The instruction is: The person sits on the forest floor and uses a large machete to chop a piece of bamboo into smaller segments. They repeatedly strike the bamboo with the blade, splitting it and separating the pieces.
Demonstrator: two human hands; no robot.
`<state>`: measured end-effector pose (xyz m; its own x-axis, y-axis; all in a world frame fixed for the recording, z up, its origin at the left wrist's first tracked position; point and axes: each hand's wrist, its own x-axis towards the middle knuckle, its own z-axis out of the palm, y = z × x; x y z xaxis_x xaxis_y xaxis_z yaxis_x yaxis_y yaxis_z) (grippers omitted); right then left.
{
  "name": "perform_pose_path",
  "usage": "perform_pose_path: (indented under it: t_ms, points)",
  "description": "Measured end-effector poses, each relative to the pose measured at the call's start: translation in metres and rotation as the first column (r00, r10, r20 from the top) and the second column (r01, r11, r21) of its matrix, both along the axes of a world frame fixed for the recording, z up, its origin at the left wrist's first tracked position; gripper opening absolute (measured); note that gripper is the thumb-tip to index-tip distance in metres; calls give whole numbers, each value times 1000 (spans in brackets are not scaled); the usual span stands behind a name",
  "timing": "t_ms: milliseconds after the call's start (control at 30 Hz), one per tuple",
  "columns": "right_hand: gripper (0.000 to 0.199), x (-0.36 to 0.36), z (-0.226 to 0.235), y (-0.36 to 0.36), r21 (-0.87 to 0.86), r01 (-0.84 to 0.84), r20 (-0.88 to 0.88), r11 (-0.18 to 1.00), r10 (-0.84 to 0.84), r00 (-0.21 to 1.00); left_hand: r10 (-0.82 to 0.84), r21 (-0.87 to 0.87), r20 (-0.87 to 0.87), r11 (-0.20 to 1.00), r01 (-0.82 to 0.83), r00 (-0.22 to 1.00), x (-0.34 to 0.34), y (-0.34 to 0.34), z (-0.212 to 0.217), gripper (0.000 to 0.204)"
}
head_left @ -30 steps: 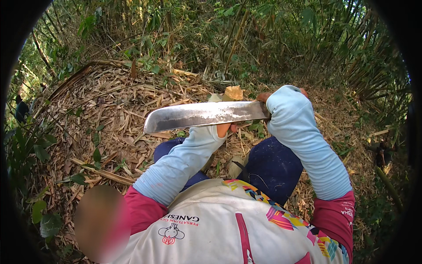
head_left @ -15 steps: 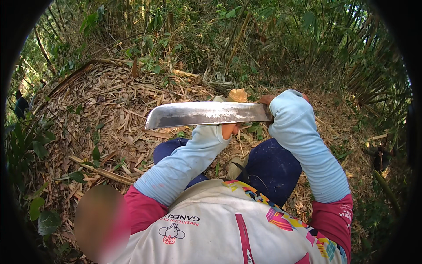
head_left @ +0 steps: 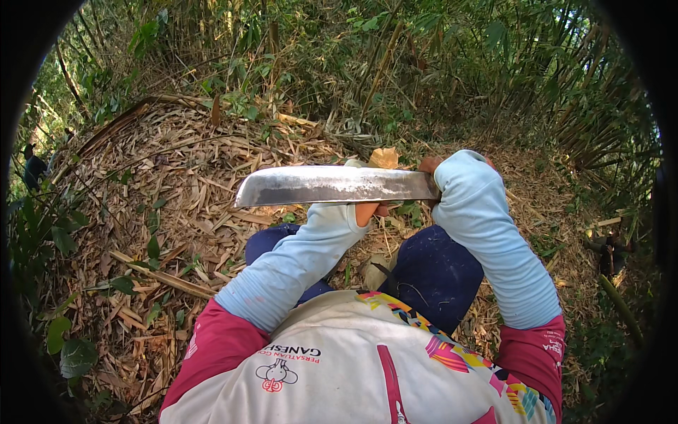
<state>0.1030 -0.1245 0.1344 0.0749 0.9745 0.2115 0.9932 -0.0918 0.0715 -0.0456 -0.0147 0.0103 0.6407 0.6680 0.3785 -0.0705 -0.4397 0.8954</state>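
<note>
A machete [head_left: 339,186] with a broad, worn steel blade lies level across the middle of the view, its tip to the left. My right hand [head_left: 429,165] is closed at the handle end, and the light-blue sleeve covers much of it. My left hand [head_left: 366,212] is under the blade near its middle. Only a bit of wrist and hand shows below the lower edge, and the fingers are hidden. Just beyond the blade shows a dry tan leaf [head_left: 383,157]; whether my left hand touches it, I cannot tell.
My knees in dark blue trousers [head_left: 434,275] are bent below my arms. Dry bamboo leaves [head_left: 176,155] cover the ground. A split bamboo strip [head_left: 166,274] lies at left. Dense bamboo and undergrowth [head_left: 452,78] stand beyond, with green leaves [head_left: 78,357] at lower left.
The machete and my right hand have shifted down very slightly, with the blade tilting a little. My left hand stays beneath the blade.
</note>
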Motion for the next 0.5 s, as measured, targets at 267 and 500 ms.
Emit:
perform_pose_path:
  t_ms: [267, 500]
  points:
    - [44, 8, 0, -13, -27, 23, -49, 999, -24, 999, -399, -541, 523, 527, 655, 753, 9, 11, -3, 35]
    - [46, 2, 7, -12, -128, 89, -28, 988, -94, 995, -256, -486, 850, -45, 873, 460, 20, 16, -29, 40]
